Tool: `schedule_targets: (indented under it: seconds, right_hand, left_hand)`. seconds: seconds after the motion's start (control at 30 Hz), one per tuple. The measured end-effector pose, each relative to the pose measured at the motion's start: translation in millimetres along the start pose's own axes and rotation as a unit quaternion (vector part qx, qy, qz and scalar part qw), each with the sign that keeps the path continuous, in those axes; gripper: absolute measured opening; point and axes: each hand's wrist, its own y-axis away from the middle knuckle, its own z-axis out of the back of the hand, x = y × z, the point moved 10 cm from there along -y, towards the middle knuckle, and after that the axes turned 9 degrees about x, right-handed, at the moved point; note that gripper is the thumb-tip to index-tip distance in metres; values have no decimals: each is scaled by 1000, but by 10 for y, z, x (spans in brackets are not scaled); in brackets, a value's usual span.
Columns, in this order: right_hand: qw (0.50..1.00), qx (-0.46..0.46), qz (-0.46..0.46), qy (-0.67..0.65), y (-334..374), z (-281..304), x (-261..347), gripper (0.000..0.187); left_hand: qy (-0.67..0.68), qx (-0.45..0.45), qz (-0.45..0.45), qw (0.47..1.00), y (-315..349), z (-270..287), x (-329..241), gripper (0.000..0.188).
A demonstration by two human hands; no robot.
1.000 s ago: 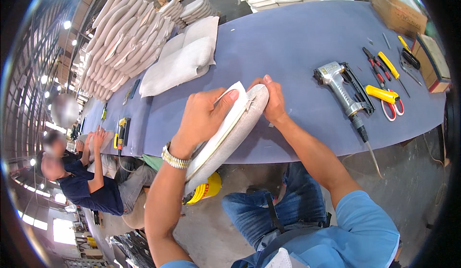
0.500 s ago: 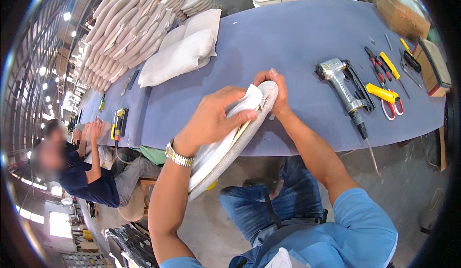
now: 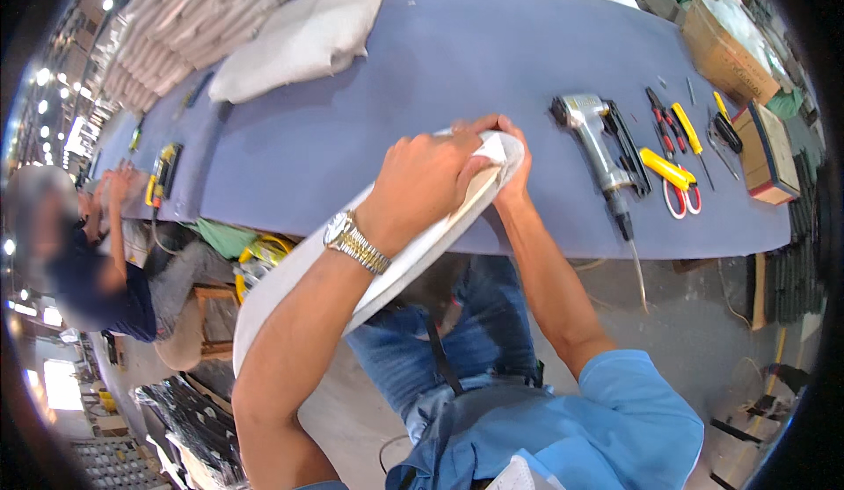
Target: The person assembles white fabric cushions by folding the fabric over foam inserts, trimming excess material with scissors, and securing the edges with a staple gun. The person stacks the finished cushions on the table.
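Observation:
A long, flat upholstered pad (image 3: 415,266), covered in light grey fabric with a pale board edge and white cloth on its inner side, is held tilted above the near edge of the table. My left hand (image 3: 432,174) lies over its inner side, the thumb pressing the folded cloth near the upper end. Wrapped around that far end from the right is my right hand (image 3: 515,172), its fingertips partly hidden behind the pad. A metal watch (image 3: 352,239) is on my left wrist.
On the blue-grey table (image 3: 457,59), right of my hands, lie a staple gun (image 3: 602,152), red-handled pliers (image 3: 661,121), red-handled scissors (image 3: 681,198) and yellow-handled tools. Boxes (image 3: 725,46) stand beyond. Covered pads (image 3: 299,37) are stacked far left. A co-worker's hands (image 3: 114,187) work at left.
My left hand has turned over and slid toward the pad's upper end, with its fingers now folded over the cloth. The pad sits flatter, and the whole view has shifted.

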Motion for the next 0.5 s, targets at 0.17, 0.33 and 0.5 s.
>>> schedule_targets:
  seconds: [0.17,0.33,0.5]
  right_hand:
    - [982,37,-17,185,367,-47,466,56]
    - [856,140,-16,498,562,-463,926,48]
    - [696,159,-11,700,382,-846,1105,43]
  left_hand:
    - [-47,17,-21,999,62,-284,-187,29]
    - [-43,24,-21,999,82,-275,-171,27]
    - [4,33,-34,999,33,-113,-131,29]
